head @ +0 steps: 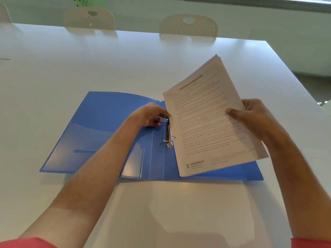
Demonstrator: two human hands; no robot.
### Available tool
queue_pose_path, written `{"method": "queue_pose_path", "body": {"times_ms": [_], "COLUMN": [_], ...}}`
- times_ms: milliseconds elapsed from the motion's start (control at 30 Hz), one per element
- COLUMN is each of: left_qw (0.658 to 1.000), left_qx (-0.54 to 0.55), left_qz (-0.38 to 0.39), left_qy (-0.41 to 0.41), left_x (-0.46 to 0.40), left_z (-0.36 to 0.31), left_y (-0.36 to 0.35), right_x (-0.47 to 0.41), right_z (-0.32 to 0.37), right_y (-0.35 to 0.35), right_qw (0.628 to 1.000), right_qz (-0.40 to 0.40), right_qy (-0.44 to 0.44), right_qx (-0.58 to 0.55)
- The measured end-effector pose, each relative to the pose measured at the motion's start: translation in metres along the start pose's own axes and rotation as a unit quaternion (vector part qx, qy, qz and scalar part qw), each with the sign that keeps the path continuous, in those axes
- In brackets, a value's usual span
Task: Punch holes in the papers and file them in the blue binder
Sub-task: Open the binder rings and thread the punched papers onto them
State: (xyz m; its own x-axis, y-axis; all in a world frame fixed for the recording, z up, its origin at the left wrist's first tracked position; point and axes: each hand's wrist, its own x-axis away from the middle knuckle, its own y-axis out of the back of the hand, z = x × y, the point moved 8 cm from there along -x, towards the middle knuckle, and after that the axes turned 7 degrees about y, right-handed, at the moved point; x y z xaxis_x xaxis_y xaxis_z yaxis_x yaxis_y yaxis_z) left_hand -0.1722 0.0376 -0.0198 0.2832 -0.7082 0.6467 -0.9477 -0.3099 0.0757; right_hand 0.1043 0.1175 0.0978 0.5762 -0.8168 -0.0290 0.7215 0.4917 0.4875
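Observation:
A blue binder (100, 122) lies open flat on the white table, with its metal ring mechanism (168, 135) along the spine. A stack of printed papers (206, 126) is tilted over the binder's right half, its left edge at the rings. My right hand (250, 115) grips the stack's right edge, thumb on top. My left hand (152, 114) rests at the upper ring, fingertips touching the papers' left edge. No hole punch is visible.
The white table (89, 59) stretches far beyond the binder; its right edge runs diagonally at the right. Two white perforated chairs (188, 25) stand at the far side. A green plant (80, 0) shows at the top left.

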Motion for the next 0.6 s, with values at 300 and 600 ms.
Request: {"method": "queue_pose_path", "body": {"times_ms": [300,600], "left_qw": [0.999,0.995], "left_qx": [-0.042,-0.086], "left_qz": [0.001,0.040], "left_qy": [-0.001,0.006], "left_x": [-0.003,0.001], "left_z": [-0.001,0.001], "left_y": [-0.003,-0.014], "right_x": [-0.003,-0.002], "right_z": [0.001,-0.006], "right_y": [0.001,0.003], "right_qw": [1.000,1.000], "right_qz": [0.008,0.001], "right_qy": [0.003,-0.013], "right_qx": [-0.002,-0.015]}}
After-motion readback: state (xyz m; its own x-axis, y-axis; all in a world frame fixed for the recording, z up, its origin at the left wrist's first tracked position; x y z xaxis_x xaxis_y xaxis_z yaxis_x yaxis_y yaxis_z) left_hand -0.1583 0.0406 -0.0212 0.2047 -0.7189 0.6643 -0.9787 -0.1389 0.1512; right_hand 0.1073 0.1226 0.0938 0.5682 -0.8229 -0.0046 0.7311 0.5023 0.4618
